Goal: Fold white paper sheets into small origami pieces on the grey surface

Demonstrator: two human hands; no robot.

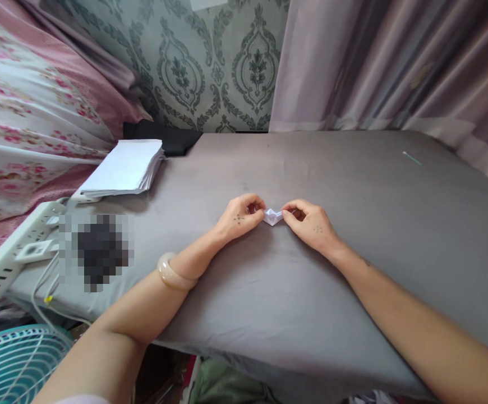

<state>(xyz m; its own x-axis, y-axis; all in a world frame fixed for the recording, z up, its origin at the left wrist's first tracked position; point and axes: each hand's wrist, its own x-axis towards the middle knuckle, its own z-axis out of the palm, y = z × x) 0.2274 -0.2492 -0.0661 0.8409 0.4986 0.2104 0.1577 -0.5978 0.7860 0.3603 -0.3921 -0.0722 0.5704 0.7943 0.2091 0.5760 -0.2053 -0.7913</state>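
Note:
A small piece of folded white paper, pointed at the bottom like a little paper boat, is held between my two hands over the grey-covered table. My left hand pinches its left end between thumb and fingers. At the opposite end, my right hand grips the paper the same way. Part of each end is hidden by the fingertips. A pale bangle circles my left wrist.
A stack of white paper lies at the back left, by a folded black cloth. A white power strip with cables runs along the left edge, above a teal fan. A thin stick lies far right.

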